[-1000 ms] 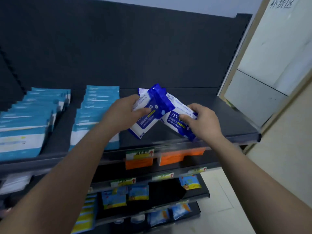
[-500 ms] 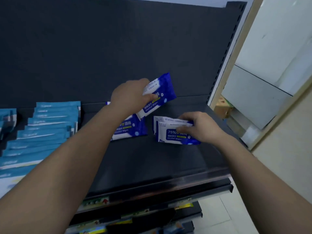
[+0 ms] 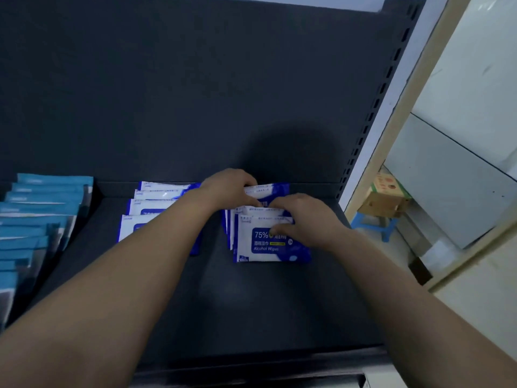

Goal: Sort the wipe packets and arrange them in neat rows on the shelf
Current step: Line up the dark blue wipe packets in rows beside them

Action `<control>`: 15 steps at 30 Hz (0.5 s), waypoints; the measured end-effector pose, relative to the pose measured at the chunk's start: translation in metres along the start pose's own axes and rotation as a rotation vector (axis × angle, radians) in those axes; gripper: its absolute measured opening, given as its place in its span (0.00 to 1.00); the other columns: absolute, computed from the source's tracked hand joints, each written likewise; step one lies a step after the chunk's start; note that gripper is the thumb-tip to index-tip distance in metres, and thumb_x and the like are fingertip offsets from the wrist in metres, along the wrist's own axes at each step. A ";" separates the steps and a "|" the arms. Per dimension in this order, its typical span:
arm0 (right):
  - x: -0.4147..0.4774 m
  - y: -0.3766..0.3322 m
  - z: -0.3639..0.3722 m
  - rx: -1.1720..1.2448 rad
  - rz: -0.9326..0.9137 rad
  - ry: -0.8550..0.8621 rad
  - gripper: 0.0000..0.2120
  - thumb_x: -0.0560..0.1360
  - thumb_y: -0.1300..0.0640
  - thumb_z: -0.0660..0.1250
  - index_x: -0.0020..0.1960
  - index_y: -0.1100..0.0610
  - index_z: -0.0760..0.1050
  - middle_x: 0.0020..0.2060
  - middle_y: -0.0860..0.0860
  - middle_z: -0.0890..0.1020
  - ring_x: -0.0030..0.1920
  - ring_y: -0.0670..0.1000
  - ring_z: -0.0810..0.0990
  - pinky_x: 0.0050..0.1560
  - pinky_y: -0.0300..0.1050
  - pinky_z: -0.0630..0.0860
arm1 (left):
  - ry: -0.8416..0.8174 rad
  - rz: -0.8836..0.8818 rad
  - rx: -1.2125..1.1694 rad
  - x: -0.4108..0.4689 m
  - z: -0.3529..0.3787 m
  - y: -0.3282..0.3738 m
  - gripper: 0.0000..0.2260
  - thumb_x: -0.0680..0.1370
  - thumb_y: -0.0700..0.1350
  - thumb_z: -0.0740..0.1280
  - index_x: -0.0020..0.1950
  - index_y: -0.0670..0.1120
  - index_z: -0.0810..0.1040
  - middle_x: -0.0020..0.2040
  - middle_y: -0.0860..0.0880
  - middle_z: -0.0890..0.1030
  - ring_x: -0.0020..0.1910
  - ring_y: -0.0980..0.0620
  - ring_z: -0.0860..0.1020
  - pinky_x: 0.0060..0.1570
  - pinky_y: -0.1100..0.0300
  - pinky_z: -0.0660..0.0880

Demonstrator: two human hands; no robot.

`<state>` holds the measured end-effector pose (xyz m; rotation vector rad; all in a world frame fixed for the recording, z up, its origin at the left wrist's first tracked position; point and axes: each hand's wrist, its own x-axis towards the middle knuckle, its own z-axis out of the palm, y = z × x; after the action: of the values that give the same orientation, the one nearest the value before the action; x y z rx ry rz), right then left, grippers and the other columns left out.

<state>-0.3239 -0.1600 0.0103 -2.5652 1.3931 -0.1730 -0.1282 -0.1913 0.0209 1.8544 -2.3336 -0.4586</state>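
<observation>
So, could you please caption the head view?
Left hand and right hand grip blue-and-white alcohol wipe packets on dark metal shelf.

Dark back panel point(image 3: 195, 93); cardboard box point(image 3: 386, 197) on blue stool point(image 3: 372, 223), perhaps plastic; dim light.

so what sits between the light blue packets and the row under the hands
A second row of alcohol wipe packets, partly under the left forearm; head view.

Left forearm point(image 3: 145, 261) partly hides left packet row point(image 3: 156, 204).
</observation>
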 end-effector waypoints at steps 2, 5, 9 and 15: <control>0.009 0.005 0.001 -0.010 -0.030 -0.005 0.25 0.73 0.44 0.69 0.68 0.50 0.72 0.62 0.51 0.76 0.63 0.51 0.70 0.59 0.46 0.69 | -0.004 -0.016 -0.053 0.007 0.003 -0.002 0.13 0.73 0.57 0.71 0.51 0.50 0.81 0.45 0.52 0.81 0.44 0.53 0.78 0.44 0.55 0.75; 0.022 0.012 0.003 -0.019 -0.037 0.020 0.25 0.74 0.44 0.69 0.68 0.49 0.71 0.62 0.50 0.76 0.63 0.52 0.70 0.60 0.47 0.69 | -0.005 -0.042 -0.149 0.013 0.005 -0.004 0.14 0.76 0.56 0.68 0.49 0.46 0.81 0.43 0.48 0.81 0.42 0.50 0.78 0.42 0.56 0.72; 0.038 0.019 0.009 0.009 -0.070 0.100 0.23 0.73 0.47 0.70 0.66 0.51 0.74 0.58 0.51 0.78 0.58 0.52 0.71 0.56 0.46 0.69 | 0.024 -0.085 -0.278 0.005 0.006 -0.008 0.16 0.71 0.60 0.72 0.53 0.53 0.80 0.45 0.52 0.76 0.44 0.53 0.75 0.43 0.60 0.71; 0.051 0.025 0.026 0.037 -0.043 0.294 0.26 0.69 0.45 0.73 0.63 0.55 0.75 0.56 0.53 0.76 0.57 0.54 0.71 0.56 0.49 0.71 | 0.069 -0.106 0.047 -0.004 0.022 -0.007 0.49 0.61 0.58 0.79 0.76 0.55 0.57 0.58 0.49 0.63 0.61 0.48 0.63 0.60 0.51 0.71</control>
<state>-0.3108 -0.2129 -0.0215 -2.6199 1.4117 -0.5982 -0.1273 -0.1856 -0.0020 1.9888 -2.2295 -0.3484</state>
